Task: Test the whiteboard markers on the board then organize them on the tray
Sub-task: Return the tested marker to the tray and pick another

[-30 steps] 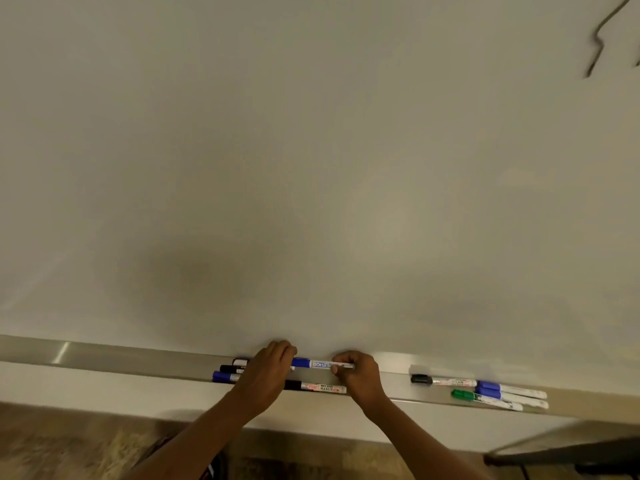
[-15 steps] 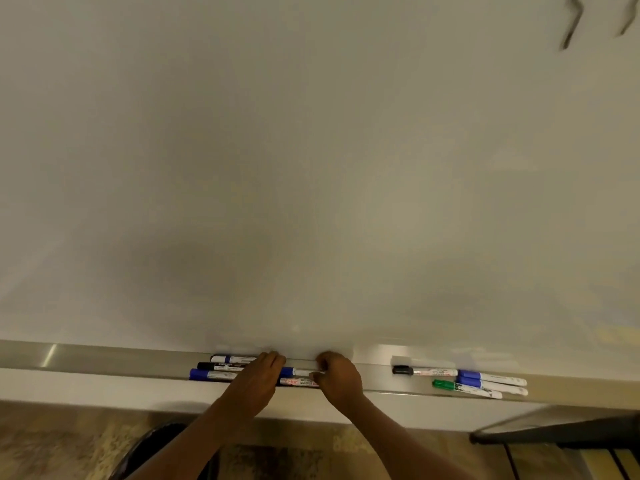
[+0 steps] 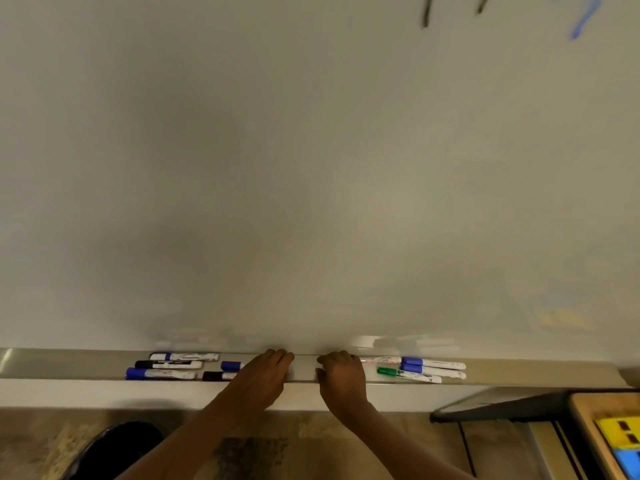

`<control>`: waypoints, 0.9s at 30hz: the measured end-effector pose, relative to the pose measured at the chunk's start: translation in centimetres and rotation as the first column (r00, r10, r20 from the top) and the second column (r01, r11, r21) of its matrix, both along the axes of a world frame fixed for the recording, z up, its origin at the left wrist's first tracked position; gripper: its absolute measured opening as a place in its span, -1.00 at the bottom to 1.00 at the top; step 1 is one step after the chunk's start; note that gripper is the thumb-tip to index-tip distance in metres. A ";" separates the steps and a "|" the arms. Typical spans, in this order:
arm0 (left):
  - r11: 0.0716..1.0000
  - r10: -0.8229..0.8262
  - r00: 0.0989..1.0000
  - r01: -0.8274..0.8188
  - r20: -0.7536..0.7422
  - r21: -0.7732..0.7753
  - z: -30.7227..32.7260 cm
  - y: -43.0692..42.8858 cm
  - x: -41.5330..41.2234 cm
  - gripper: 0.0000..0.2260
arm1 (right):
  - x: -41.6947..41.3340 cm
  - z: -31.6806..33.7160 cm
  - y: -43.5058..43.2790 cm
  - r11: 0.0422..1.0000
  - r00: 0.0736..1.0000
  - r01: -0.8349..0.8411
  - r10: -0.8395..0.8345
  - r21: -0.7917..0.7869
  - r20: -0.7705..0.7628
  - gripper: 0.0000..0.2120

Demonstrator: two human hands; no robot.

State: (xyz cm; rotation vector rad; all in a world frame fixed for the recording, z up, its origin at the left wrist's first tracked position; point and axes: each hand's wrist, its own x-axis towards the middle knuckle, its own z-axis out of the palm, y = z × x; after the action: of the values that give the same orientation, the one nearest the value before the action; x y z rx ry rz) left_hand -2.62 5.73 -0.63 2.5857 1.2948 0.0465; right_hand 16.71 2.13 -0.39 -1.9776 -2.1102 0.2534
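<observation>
The whiteboard (image 3: 311,168) fills the view, with the metal tray (image 3: 69,363) along its bottom edge. On the tray's left lie a blue-capped marker (image 3: 183,356), a black marker (image 3: 168,364) and another blue marker (image 3: 159,374). My left hand (image 3: 263,374) rests flat across the tray and covers the right ends of a blue-capped marker (image 3: 231,366) and a black-capped marker (image 3: 218,376). My right hand (image 3: 341,374) curls its fingers over the left end of a white marker with red print (image 3: 381,359). Two blue-capped markers (image 3: 433,364) and a green marker (image 3: 408,374) lie beside it.
Black and blue strokes (image 3: 581,19) mark the board's top right. A dark table edge (image 3: 502,408) and a wooden box with yellow and blue parts (image 3: 613,441) stand at the lower right. A black round object (image 3: 114,448) sits on the floor at the lower left.
My right hand has left the left group of markers and moved right along the tray onto the red-printed marker's end. My left hand stays on the left group.
</observation>
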 end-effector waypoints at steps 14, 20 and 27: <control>0.990 -0.024 0.996 0.012 0.082 0.143 -1.5 -1.0 11.6 -0.55 | 11.8 -0.8 -1.3 0.998 0.979 0.063 -0.060 -0.012 0.193 -0.62; 0.990 0.071 0.992 -0.084 0.107 0.118 -2.7 -1.4 13.9 -0.73 | 12.8 -1.6 -1.4 1.000 0.985 -0.005 0.008 -0.015 0.171 -0.60; 0.979 0.130 0.984 -0.109 -0.120 0.170 -1.9 -1.7 15.5 -0.65 | 11.7 -1.5 -1.5 0.999 0.979 0.000 0.008 -0.040 0.205 -0.73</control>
State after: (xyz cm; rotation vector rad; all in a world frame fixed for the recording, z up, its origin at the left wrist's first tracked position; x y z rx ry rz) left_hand 12.83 4.08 -2.51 2.6813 1.5541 0.0043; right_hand 28.40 0.64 -1.90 -2.1041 -2.2489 0.0961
